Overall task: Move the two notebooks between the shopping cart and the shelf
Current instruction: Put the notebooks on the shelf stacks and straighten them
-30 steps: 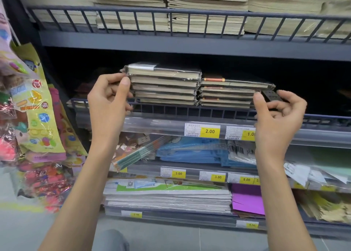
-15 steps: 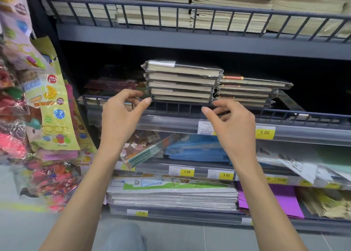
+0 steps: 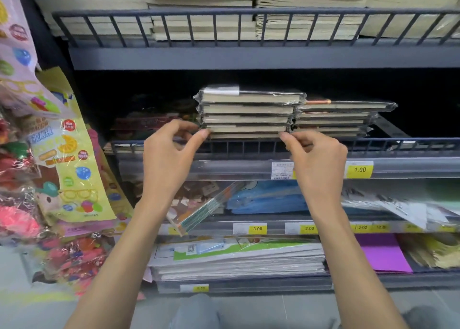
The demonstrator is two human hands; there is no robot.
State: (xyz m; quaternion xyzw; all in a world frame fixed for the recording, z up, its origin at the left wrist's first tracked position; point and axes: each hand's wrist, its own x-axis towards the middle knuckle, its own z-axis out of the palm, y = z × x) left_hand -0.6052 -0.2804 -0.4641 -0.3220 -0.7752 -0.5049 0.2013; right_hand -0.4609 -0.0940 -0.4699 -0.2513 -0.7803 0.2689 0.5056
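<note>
- Left hand [image 3: 169, 162] is raised at the lower left corner of the stack [image 3: 249, 109]. Its fingers are curled, and the thumb and forefinger are drawn towards each other with a small gap between them.
- Its thumb tip meets the left end of one of the lowest notebooks [image 3: 245, 129] in the stack. I cannot tell whether it pinches the book or only touches it.
- Right hand [image 3: 317, 162] is at the lower right corner of the stack. Its fingers are curled under the palm, and the thumb tip is against the right end of the same low books.
- I cannot tell whether this hand grips them either.
- The stack is five plastic-wrapped notebooks lying flat, page edges outward, with a white label at the top left.
- It lies between the two hands. Its bottom books are level with the fingertips and the rest sit above the knuckles.
- A lower pile [image 3: 333, 119] of thinner wrapped books touches the stack's right side. A thin orange thing lies on top of it.
- Just below the stack runs the wire rail [image 3: 249, 145] of the shelf [image 3: 224, 169]. Below and to the right of the stack is a yellow tag [image 3: 359, 170] reading 1.00.
- Further below the stack lie blue packs [image 3: 263, 199], then a heap of paper pads [image 3: 236, 261].
- Above the stack, another shelf holds beige pads [image 3: 199, 5].
- Well left of the stack hang bright toy packs [image 3: 62, 154].
</note>
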